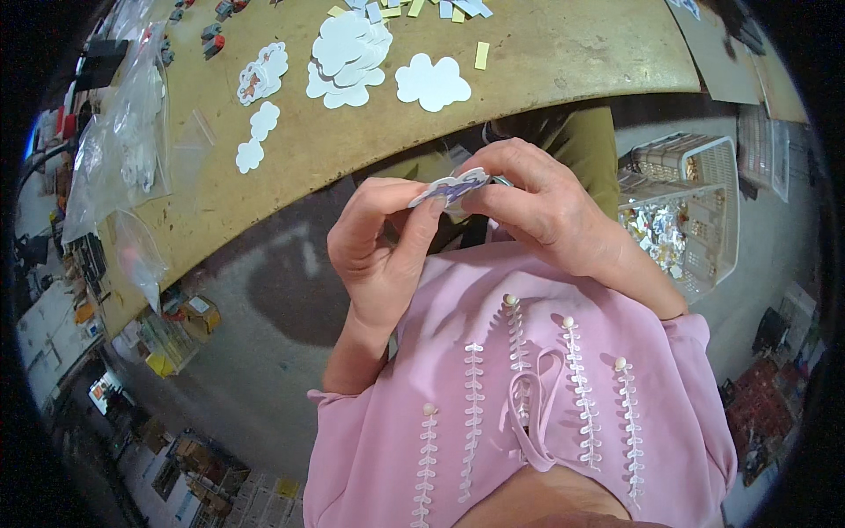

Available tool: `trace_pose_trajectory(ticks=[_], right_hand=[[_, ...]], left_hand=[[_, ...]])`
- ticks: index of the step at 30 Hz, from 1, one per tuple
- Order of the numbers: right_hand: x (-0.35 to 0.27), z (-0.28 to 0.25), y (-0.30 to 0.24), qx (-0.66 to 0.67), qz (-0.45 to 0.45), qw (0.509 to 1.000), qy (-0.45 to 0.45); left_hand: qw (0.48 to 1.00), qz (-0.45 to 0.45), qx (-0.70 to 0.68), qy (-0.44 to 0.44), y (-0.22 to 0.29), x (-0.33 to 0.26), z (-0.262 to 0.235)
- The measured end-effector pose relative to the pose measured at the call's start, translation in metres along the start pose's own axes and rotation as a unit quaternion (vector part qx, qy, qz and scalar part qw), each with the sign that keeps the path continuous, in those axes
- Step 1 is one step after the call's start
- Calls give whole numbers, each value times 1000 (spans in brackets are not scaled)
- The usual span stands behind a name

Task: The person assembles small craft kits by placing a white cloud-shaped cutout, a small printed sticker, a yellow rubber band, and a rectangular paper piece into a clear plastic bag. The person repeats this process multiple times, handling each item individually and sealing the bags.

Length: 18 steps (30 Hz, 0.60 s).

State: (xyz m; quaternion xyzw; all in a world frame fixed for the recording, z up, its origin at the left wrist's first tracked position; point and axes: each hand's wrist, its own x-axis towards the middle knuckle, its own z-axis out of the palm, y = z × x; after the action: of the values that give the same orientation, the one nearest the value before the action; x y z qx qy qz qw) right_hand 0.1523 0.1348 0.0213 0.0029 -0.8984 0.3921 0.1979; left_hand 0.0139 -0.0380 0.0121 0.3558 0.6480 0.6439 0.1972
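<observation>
Hands: both are raised in front of the chest, below the near edge of the worktop (563,62), and meet on one small piece.
Left hand (378,242): fingers curled, thumb and forefinger pinched on the left edge of a cloud-shaped sticker (451,188).
Right hand (537,198): fingers bent and pressed together, fingertips nipping the right side of the same sticker.
Cloud-shaped sticker: white rim, blue and purple print on its face, held tilted between the two hands, off the worktop, above the pink garment (528,387).
Pile of white cloud cut-outs (348,53): overlapping blanks at the top middle of the worktop.
Single white cloud cut-out (431,82): lies flat just right of the pile, apart from it.
Printed cloud stickers (262,72): a small stack left of the pile, with an orange figure on top.
Two small white cut-outs (256,136): touching, below the printed stack.
Yellow paper strips (481,55): short rectangles scattered by the cut-outs.
Clear plastic bags (123,132): crumpled at the left end of the worktop; their contents are too blurred to tell.
White wire basket (722,202): at the right, beside the person, filled with shiny small pieces.
</observation>
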Motion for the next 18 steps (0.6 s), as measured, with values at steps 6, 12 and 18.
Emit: trace_pose_trajectory(ticks=[6,12,18], right_hand=[[-5,5,1,41,2,999,-27],[-4,9,1,12,-18,999,-28],[1,5,-1,15,-2,999,-40]], left_hand=[[966,3,215,-143,21,15,-13],[938,-22,276,-208,25,22,-15],[934,149,283,-160,11,16,-16]])
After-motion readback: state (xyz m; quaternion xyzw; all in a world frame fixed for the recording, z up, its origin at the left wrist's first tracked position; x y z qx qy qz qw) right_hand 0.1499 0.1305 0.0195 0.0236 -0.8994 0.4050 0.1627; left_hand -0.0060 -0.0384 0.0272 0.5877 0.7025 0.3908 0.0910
